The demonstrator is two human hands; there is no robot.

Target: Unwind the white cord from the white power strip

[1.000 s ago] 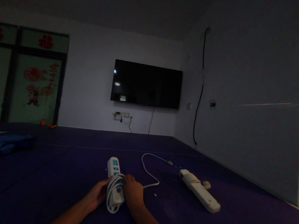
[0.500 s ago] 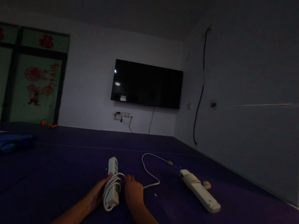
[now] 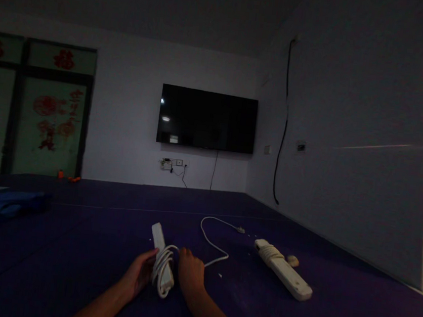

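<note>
Red paper characters (image 3: 64,59) are showing on the glass door (image 3: 46,129) at upper left, too blurred for reading.

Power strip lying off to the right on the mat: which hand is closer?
Right. The right hand is left of that power strip, not touching; the left hand is farther left, beyond the held strip between both hands.

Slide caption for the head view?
Left hand holds a cord-wrapped white plastic power strip, right hand against it, on a dark purple mat.
</note>
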